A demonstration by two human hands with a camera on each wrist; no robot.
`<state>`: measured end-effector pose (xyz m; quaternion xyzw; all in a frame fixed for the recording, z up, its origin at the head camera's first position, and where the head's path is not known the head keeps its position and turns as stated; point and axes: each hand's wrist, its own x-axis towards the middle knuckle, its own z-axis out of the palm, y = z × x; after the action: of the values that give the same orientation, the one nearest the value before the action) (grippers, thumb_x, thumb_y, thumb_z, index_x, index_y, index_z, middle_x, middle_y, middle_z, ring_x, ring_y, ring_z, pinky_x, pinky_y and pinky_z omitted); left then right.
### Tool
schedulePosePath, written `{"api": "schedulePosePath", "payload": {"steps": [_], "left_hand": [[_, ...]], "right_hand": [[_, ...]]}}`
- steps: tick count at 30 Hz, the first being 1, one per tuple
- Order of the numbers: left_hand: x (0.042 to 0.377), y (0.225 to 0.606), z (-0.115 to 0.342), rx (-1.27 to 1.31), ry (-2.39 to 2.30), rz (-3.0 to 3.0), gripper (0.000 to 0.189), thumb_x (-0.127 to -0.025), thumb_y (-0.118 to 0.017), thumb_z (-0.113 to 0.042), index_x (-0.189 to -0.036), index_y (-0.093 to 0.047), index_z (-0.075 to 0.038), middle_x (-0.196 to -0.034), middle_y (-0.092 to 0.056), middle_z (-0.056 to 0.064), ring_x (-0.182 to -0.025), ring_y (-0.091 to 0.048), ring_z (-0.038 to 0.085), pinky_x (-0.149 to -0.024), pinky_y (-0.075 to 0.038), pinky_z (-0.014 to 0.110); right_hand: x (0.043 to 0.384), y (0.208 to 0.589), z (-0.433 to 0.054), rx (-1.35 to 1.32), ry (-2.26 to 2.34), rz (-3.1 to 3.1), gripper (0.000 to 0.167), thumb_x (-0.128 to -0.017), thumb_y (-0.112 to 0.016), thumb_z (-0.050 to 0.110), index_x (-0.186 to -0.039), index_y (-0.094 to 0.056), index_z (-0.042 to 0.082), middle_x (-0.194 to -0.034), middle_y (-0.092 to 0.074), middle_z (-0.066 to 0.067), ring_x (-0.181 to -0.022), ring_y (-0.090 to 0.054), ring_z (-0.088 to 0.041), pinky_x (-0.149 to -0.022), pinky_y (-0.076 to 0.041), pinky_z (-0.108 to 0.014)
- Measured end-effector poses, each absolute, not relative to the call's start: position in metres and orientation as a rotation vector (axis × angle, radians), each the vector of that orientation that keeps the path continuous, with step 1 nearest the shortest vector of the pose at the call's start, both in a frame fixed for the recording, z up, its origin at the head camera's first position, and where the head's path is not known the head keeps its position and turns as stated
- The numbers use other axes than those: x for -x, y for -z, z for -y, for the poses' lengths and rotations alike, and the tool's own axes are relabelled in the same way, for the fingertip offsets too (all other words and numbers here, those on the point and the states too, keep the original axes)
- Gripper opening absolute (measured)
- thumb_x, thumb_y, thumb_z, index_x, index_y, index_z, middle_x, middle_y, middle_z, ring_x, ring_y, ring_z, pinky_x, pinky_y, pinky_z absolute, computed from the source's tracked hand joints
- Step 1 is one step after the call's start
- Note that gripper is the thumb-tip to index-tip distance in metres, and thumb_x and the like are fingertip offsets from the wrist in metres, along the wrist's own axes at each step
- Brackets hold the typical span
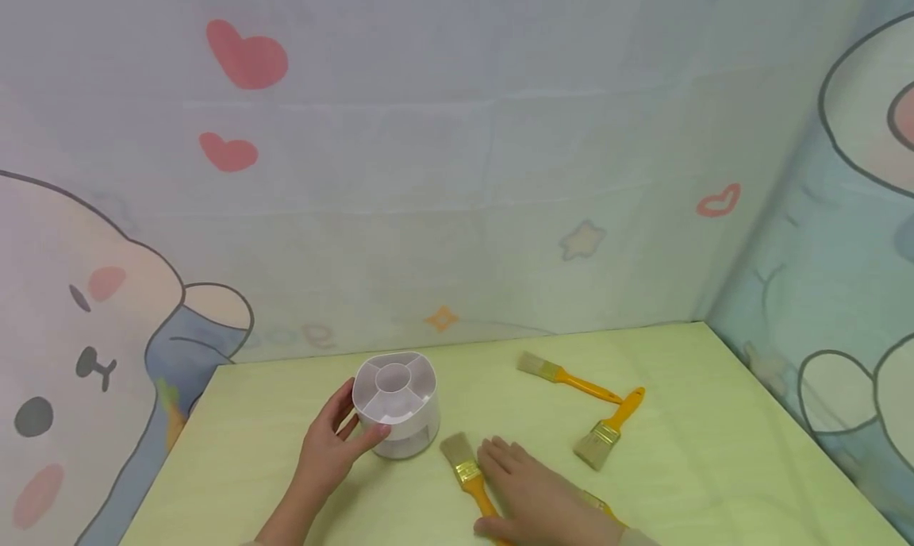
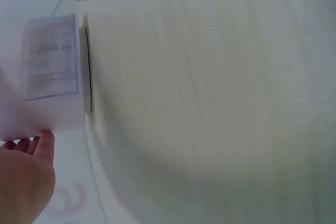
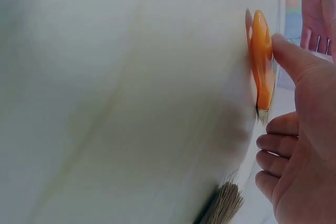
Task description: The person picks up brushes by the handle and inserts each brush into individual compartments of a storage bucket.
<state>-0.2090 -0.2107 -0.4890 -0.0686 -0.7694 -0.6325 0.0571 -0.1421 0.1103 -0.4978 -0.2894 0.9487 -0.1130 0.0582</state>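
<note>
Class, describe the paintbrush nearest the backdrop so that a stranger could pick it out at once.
In the head view, find the far edge of the yellow-green table, below the patterned backdrop. Right of the white divided holder lies an orange-handled paintbrush, bristles pointing left. It lies closer to that edge than any of the other brushes.

Free lane on the yellow table (image 1: 473, 394) between white desk organizer (image 1: 421, 419) and far paintbrush (image 1: 564, 375). Near paintbrush (image 1: 469, 473) lies between organizer and right hand (image 1: 535, 494), blocking direct path at table level.
</note>
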Motion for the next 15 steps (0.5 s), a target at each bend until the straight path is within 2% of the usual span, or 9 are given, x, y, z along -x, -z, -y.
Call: {"api": "schedulePosePath", "payload": {"steps": [4, 15], "left_hand": [[0.209, 0.489, 0.210, 0.208, 1.919, 2.335, 0.094, -0.084, -0.091, -0.004, -0.162, -0.039, 0.002, -0.164, -0.045, 0.022, -0.152, -0.043, 0.040, -0.118, -0.047, 0.033], [0.210, 0.489, 0.213, 0.207, 1.926, 2.349, 0.093, -0.086, -0.091, -0.006, -0.163, -0.039, 0.000, -0.165, -0.044, 0.020, -0.153, -0.043, 0.037, -0.119, -0.046, 0.033]], "right_hand": [[0.147, 0.500, -0.110, 0.911, 0.305, -2.873, 0.088, -0.101, -0.063, 0.062, -0.163, -0.041, 0.003, -0.170, -0.039, -0.014, -0.158, -0.035, -0.032, -0.131, -0.033, -0.050], [0.160, 0.498, -0.121, 1.001, 0.248, -2.888, 0.074, -0.102, -0.070, 0.046, -0.159, -0.049, 0.003, -0.165, -0.047, -0.015, -0.155, -0.041, -0.031, -0.131, -0.034, -0.049]]}}
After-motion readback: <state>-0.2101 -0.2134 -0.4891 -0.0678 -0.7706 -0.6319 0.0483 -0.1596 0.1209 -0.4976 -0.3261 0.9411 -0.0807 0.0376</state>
